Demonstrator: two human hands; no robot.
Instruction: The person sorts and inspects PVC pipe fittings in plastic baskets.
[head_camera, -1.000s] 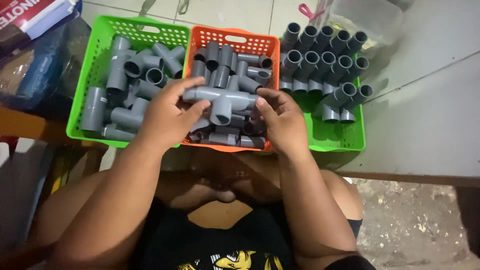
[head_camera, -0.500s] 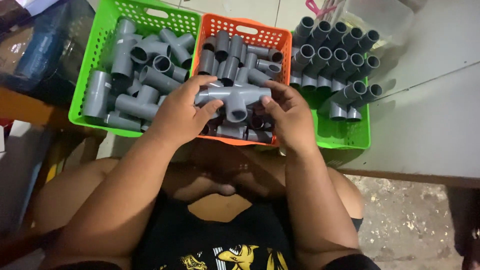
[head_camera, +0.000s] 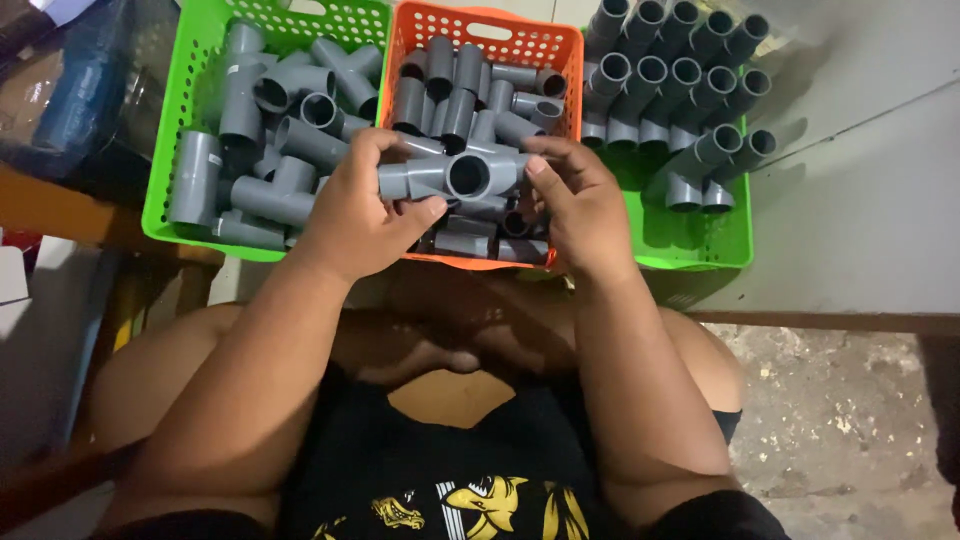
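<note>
2 hands, left hand (head_camera: 352, 212) and right hand (head_camera: 580, 205), grip a grey T-shaped pipe fitting (head_camera: 458, 176), socket facing up.

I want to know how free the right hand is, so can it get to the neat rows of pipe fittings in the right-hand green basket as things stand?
Probably yes. The right hand is beside the green basket, and nothing covers the fittings, but it holds the grey joint.
</note>
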